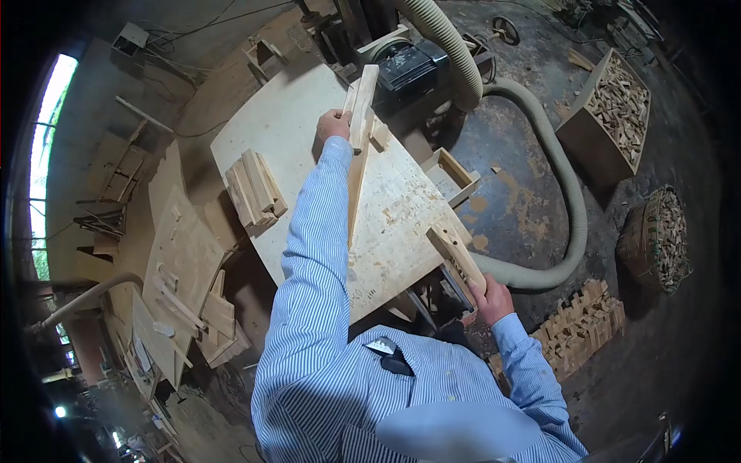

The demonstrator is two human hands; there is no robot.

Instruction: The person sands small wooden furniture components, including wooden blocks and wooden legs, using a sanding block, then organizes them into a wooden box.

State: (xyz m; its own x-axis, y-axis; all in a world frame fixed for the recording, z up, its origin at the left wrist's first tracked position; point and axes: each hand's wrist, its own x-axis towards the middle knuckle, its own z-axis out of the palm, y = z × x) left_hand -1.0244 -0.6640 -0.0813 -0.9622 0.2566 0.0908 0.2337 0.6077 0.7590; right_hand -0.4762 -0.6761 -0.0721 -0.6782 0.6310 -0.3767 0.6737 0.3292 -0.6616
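My left hand reaches far out over the pale machine table. Its fingers are closed at the side of a wooden strip, which stands beside a long wooden fence; exactly how they grip it is partly hidden. Close to my body, my right hand is wrapped round the near end of a flat wooden piece. The far end of that piece rests over the table's right corner. Sawdust and shavings lie between the two hands. A stack of wooden strips sits left of my left forearm.
Behind the table stands a dark motor. A ribbed hose curves across the floor on the right. Offcuts fill a wooden box and a basket. Stacked wood blocks lie near my right arm. Plywood sheets lean left.
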